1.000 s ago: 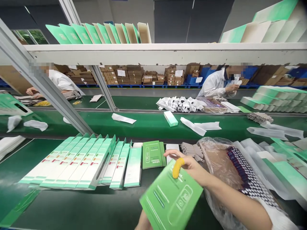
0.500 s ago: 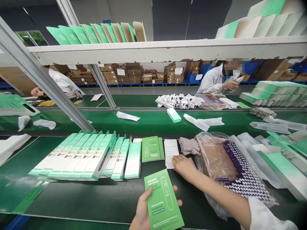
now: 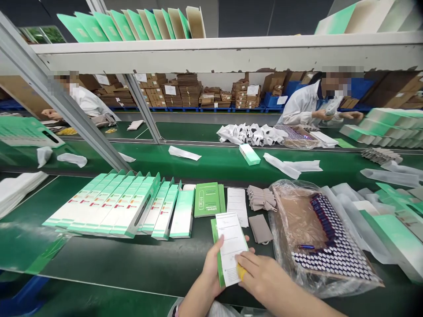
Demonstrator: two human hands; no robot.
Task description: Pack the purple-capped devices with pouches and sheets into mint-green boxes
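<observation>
My left hand (image 3: 209, 268) is closed around a green thermometer booklet (image 3: 214, 229), whose edge shows along the left side. A white printed leaflet (image 3: 229, 242) lies over the booklet. Pinching the leaflet's lower right edge is my right hand (image 3: 261, 275), with a yellow finger cover (image 3: 241, 272) on one finger. Behind them stand a stack of green booklets (image 3: 206, 200) and a pile of white leaflets (image 3: 236, 203). A folded grey pouch (image 3: 261, 229) lies just beyond my right hand, near a heap of grey pouches (image 3: 261, 198).
White-green boxes (image 3: 105, 207) stand in a row at left. A plastic-lined carton of batteries (image 3: 346, 255) sits at right, beside translucent sleeves (image 3: 346, 220). A green conveyor (image 3: 148, 154) runs behind, below a white shelf (image 3: 211, 53). Two co-workers (image 3: 302, 103) (image 3: 87, 103) sit across.
My right hand has brought a leaflet from the pile onto the booklet. My left hand has moved slightly up with the booklet. The grey pouch is now uncovered.
</observation>
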